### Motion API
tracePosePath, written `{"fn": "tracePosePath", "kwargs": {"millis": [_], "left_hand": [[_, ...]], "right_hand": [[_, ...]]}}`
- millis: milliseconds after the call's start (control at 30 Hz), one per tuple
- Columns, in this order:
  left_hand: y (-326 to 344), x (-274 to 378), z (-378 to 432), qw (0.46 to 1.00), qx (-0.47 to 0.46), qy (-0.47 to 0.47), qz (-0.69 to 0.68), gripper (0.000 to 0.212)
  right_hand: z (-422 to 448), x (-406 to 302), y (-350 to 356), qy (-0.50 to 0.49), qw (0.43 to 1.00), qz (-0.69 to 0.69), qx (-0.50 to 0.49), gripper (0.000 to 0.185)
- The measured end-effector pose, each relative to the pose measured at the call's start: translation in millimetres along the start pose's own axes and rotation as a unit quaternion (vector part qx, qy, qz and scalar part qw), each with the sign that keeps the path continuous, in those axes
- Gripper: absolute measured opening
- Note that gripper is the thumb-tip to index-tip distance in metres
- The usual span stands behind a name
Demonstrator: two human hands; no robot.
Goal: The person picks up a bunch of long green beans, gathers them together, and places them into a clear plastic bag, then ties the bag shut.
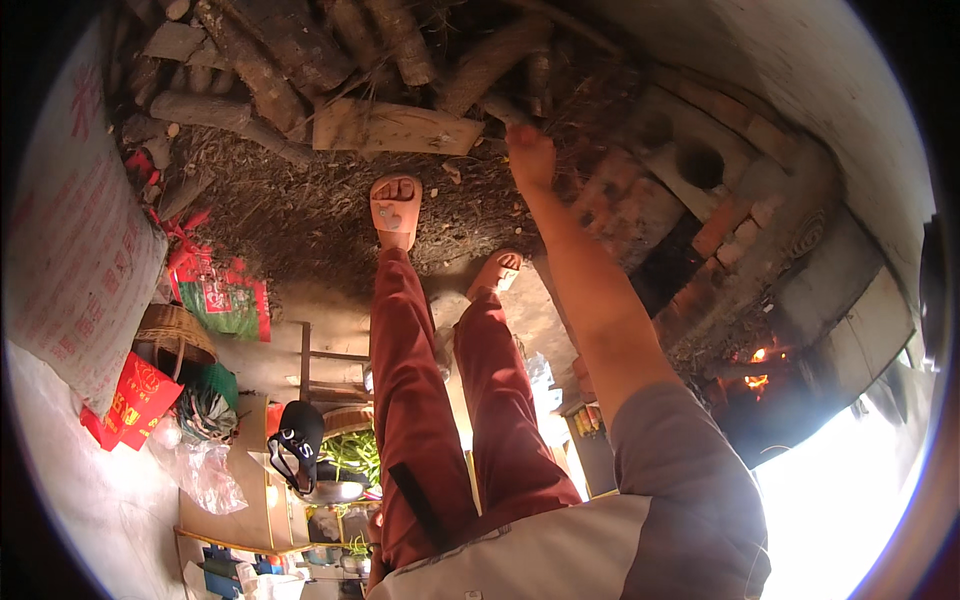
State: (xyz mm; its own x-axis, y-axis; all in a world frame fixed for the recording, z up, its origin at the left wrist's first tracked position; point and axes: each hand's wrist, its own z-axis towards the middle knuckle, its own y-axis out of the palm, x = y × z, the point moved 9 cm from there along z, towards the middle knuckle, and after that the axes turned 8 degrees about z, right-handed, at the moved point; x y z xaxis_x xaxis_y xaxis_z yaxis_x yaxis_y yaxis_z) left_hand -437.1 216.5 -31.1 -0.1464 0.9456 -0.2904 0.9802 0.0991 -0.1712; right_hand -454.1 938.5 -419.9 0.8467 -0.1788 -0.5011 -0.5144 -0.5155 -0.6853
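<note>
My right hand (531, 154) reaches down to the ground litter with its fingers closed around the end of a short piece of firewood (504, 109), beside the pile. Close to its left lies a flat split board (396, 127). Logs and branches (259, 75) are heaped behind the board. Of my left hand (375, 529), only a small part shows at the lower edge, beside my red trouser leg; its fingers are mostly hidden.
A brick stove (637, 199) with a round opening stands at right, and a fire (757, 371) burns lower down. Bark scraps cover the ground by my slippers. At left are a large printed sack (82, 225), a wicker basket (174, 330) and red bags (139, 401); a low wooden stool (337, 356) stands behind.
</note>
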Motion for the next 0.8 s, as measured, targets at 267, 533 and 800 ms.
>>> {"fn": "tracePosePath", "kwargs": {"millis": [267, 533, 800], "left_hand": [[-2.1, 15.3, 6.3, 1.000, 0.013, 0.017, -0.011, 0.037], [3.0, 21.5, 19.7, 0.999, 0.016, 0.039, -0.028, 0.036], [4.1, -3.1, 10.8, 0.999, 0.015, 0.027, -0.033, 0.035]], "right_hand": [[12.8, -60.7, 33.9, 0.010, 0.999, 0.050, -0.010, 0.038], [5.9, -112.9, 63.4, 0.048, 0.959, 0.259, -0.104, 0.032], [-25.8, -156.7, 162.5, 0.291, 0.910, 0.216, -0.202, 0.048]]}}
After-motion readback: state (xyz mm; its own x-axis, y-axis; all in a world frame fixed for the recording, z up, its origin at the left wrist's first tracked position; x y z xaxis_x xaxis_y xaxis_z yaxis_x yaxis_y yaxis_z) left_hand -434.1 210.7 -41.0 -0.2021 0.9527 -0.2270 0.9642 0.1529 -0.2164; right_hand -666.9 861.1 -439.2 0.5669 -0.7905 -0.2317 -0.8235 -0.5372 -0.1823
